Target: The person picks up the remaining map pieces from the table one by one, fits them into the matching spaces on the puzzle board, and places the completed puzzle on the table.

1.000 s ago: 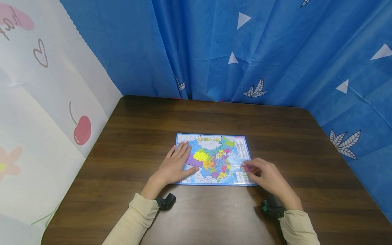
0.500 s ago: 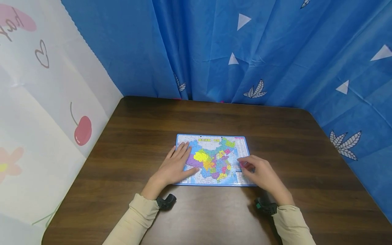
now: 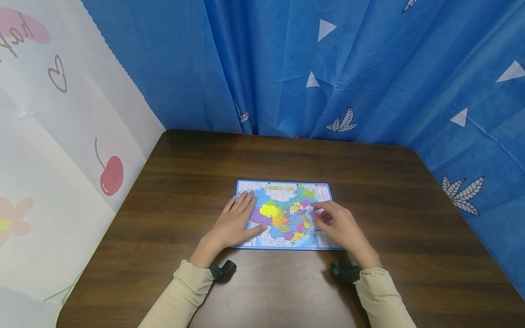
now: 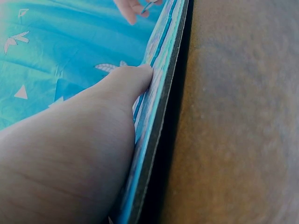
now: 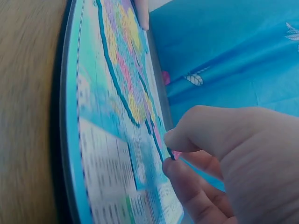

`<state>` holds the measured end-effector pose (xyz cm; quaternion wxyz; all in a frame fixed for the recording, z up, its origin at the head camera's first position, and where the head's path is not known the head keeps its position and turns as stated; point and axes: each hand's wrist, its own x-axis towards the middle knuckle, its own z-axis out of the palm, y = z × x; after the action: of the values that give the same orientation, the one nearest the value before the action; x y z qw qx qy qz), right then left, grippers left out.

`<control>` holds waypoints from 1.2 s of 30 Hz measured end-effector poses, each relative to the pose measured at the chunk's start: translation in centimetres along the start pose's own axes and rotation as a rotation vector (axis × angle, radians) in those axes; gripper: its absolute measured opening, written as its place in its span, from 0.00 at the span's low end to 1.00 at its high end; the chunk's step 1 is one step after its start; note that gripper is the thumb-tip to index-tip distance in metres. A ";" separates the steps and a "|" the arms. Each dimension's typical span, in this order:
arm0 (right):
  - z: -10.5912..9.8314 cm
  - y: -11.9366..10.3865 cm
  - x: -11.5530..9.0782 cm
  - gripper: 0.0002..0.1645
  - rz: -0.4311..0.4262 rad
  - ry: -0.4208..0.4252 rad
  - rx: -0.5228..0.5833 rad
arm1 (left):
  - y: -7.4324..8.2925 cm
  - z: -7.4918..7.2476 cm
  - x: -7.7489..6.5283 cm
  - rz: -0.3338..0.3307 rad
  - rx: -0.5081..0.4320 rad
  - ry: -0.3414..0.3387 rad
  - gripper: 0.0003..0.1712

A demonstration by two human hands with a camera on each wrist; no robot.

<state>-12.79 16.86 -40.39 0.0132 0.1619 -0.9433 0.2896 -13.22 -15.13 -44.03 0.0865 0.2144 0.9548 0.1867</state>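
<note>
A thin map puzzle board (image 3: 266, 243) with a blue border lies flat on the table, its surface covered by a colourful map of China. My left hand (image 3: 234, 223) rests on the board's left side, fingers spread and thumb out. Over the right part of the map, my right hand (image 3: 339, 225) pinches a small pink puzzle piece (image 5: 176, 154) between thumb and forefinger. In the right wrist view the piece is mostly covered by those fingertips, close over the board. The left wrist view shows my left thumb (image 4: 140, 77) lying along the board near its front edge.
The dark wood table (image 3: 197, 159) extends around the board on all sides. A blue curtain (image 3: 279, 68) hangs along the back and right, and a white printed curtain (image 3: 74, 150) along the left. Both wrists wear black camera mounts.
My right hand has moved left and slightly away from me, from the board's right edge in over the map, carrying the pink puzzle piece. My left hand has stayed in place.
</note>
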 end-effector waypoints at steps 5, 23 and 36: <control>0.6 -0.6 0.7 0.18 -0.025 0.005 0.022 | 0.0 0.0 0.0 0.000 -0.001 -0.006 0.55; 2.2 -1.7 2.5 0.17 -0.051 -0.013 0.073 | 0.0 -0.1 -0.1 0.011 0.005 0.006 0.55; 3.3 -1.9 3.1 0.19 -0.023 0.022 0.003 | 0.0 0.0 -0.1 0.012 0.011 0.008 0.55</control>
<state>-14.94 12.62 -41.72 0.0267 0.1697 -0.9406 0.2928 -13.15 -15.18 -44.01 0.0805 0.2200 0.9548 0.1830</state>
